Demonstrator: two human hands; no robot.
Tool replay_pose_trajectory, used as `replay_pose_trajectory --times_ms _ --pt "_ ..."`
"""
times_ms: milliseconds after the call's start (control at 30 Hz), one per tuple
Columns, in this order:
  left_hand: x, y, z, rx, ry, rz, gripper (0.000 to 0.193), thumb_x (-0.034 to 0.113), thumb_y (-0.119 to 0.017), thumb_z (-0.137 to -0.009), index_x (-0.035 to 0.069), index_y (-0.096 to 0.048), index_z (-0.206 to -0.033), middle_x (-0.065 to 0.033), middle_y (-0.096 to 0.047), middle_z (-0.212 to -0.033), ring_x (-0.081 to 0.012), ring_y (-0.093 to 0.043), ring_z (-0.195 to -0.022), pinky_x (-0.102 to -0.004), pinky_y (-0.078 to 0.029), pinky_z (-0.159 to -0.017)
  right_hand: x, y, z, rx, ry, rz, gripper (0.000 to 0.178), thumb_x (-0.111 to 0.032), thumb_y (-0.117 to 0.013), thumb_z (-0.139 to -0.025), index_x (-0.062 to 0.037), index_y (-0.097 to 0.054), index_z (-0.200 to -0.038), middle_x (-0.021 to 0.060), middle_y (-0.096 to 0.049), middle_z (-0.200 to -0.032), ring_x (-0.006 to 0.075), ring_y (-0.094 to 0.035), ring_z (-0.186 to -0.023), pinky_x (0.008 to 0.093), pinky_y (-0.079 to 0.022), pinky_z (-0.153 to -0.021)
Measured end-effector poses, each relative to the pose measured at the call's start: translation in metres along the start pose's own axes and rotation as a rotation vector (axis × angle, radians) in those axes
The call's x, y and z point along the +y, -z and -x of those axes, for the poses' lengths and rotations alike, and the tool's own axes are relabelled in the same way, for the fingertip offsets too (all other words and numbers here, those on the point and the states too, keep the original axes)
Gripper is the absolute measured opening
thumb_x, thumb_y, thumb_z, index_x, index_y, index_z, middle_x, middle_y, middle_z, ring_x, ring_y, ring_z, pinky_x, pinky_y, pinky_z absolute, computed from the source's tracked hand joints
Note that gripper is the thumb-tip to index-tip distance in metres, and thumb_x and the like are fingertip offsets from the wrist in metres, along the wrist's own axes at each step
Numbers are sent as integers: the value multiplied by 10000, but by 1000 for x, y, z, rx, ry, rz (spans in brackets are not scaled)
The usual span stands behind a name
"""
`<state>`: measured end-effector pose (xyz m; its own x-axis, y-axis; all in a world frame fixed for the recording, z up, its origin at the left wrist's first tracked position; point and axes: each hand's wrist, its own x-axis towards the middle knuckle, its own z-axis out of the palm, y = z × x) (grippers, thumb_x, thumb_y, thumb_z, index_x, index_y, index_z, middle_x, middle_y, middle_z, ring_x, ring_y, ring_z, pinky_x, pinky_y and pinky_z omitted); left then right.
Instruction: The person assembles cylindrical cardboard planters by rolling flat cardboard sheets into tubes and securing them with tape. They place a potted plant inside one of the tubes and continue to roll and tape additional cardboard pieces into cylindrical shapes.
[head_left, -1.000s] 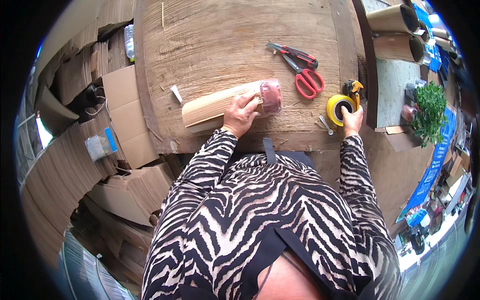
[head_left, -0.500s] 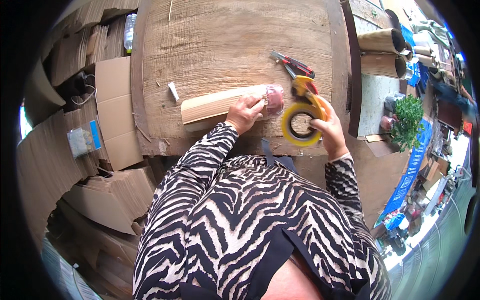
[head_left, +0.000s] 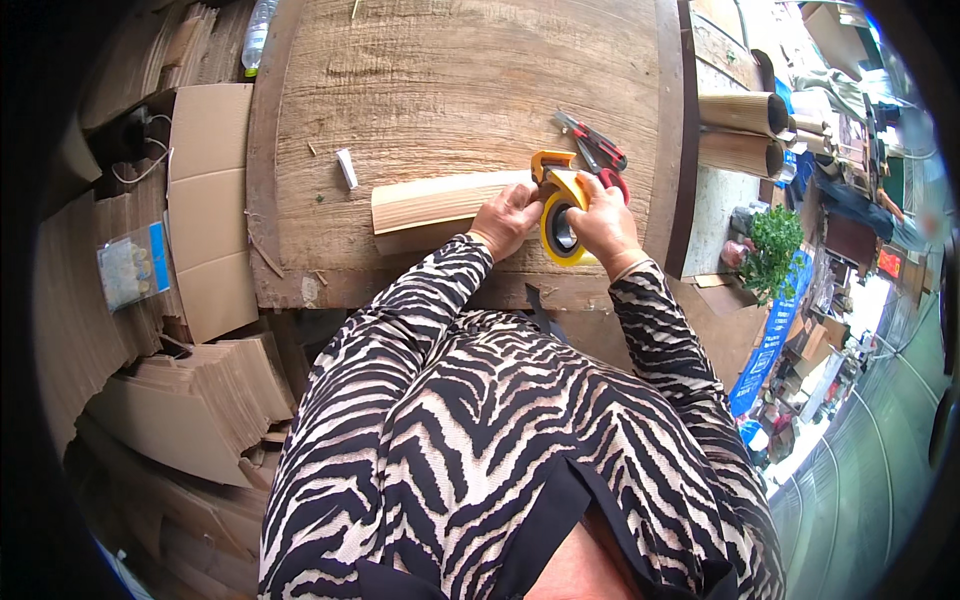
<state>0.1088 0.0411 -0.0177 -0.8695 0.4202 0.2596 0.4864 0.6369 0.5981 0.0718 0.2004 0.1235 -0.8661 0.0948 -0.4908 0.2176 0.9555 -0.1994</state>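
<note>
A rolled tube of corrugated cardboard (head_left: pixel 435 205) lies on the wooden table near its front edge. My left hand (head_left: pixel 507 217) is closed at the tube's right end, thumb and fingers pinched there. Wrapped round a yellow tape dispenser (head_left: pixel 553 235) with its tape roll, my right hand (head_left: pixel 603 222) holds it upright against that same end, close to my left fingers. The pinkish wrapped end of the tube is hidden behind the dispenser and hands. Just beyond lie a red and black utility knife (head_left: pixel 598 143) and red-handled scissors (head_left: pixel 617 186).
A small white piece (head_left: pixel 347 168) rests on the wooden table (head_left: pixel 450 90). Stacked flat cardboard (head_left: pixel 200 385) and a plastic bottle (head_left: pixel 257 35) stand at left. Cardboard tubes (head_left: pixel 735 152) and a leafy green plant (head_left: pixel 770 250) are at right, with a person (head_left: pixel 865 205) farther off.
My right hand has brought the tape dispenser left, from beside the tube up to its right end. My left hand has shifted slightly right, still at the tube.
</note>
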Motion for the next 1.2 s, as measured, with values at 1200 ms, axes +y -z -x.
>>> replay_pose_trajectory --times_ms 1200 --pt "-17 5 -21 -113 -42 141 618 135 -818 -658 58 -553 -1211 -126 -645 -1086 -360 -567 -1049 -435 -484 -912 37 -71 78 156 -18 -287 717 -256 -705 -787 -255 -428 -1448 204 -622 -1040 398 -632 -961 471 -526 -856"
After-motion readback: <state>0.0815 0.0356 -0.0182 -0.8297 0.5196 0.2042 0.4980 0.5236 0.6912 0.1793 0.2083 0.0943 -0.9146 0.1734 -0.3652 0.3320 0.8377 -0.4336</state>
